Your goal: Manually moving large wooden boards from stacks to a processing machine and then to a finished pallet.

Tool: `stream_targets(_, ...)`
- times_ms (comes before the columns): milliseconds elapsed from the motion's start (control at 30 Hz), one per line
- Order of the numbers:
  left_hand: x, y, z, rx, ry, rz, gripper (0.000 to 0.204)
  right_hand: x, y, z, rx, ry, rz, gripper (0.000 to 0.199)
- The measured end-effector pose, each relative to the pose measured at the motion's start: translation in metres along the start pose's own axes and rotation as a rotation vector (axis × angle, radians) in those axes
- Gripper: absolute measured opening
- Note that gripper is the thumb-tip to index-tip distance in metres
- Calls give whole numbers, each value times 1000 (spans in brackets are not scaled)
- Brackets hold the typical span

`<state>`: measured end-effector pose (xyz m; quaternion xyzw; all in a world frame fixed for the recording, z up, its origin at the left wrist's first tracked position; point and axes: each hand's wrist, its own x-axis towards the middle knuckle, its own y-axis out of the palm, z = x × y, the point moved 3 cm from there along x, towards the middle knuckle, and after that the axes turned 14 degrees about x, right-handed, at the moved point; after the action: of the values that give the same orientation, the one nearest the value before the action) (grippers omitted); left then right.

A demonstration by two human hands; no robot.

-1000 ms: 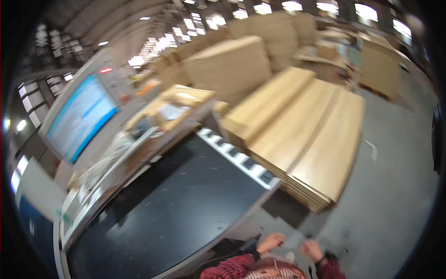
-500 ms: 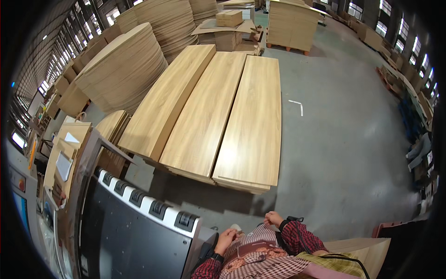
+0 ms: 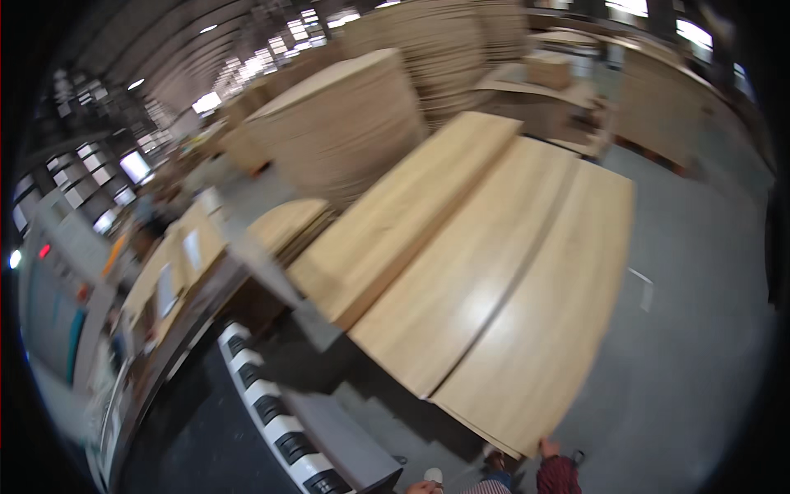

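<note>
My right hand (image 3: pixel 548 448), in a dark red sleeve, is at the near right corner of the rightmost stack of wood-grain panels (image 3: pixel 543 321). Blur hides whether its fingers grip the top panel or only touch the edge. At the bottom edge of the view, my left hand (image 3: pixel 422 487) shows only in part, low and apart from the panels, its fingers unclear. A middle stack of panels (image 3: pixel 461 272) lies alongside, with a narrow dark gap between the two. The left stack (image 3: pixel 411 218) stands higher than both.
To my left is a machine with a dark flat bed (image 3: pixel 197 428) and a white edge of black rollers (image 3: pixel 271 407). Behind it stands a control cabinet (image 3: pixel 53 288). Tall board piles (image 3: pixel 337 123) rise beyond the panels. Grey floor (image 3: pixel 691 329) lies to the right.
My view has swung left, so the panels appear farther right and closer. My right hand has gone from in front of my body to the right stack's near corner; my left hand sits lower in view.
</note>
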<state>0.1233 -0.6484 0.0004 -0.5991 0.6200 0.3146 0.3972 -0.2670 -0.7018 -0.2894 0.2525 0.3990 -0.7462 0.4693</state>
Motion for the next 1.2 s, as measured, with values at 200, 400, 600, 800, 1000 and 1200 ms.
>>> stream_targets(200, 121, 16, 20, 805, 166, 19, 38, 10, 35, 36, 558, 317, 496, 45)
stream_targets(400, 113, 69, -90, 1227, 384, -238, 66, -54, -10, 75, 443, 204, 395, 36)
stream_targets(600, 87, 108, -124, 1407, 943, -294, 63, -176, -58, 176, 548, 73, 535, 39)
stream_targets(800, 46, 113, -168, 1483, 784, -583, 60, -242, -74, 242, 346, -3, 450, 31)
stream_targets(1000, 11, 83, -224, 1551, 899, -470, 67, -290, -74, 337, 117, -593, 687, 32)
stream_targets(1200, -69, 30, -312, 1013, 851, -383, 53, -218, -3, 387, 289, -843, 648, 42)
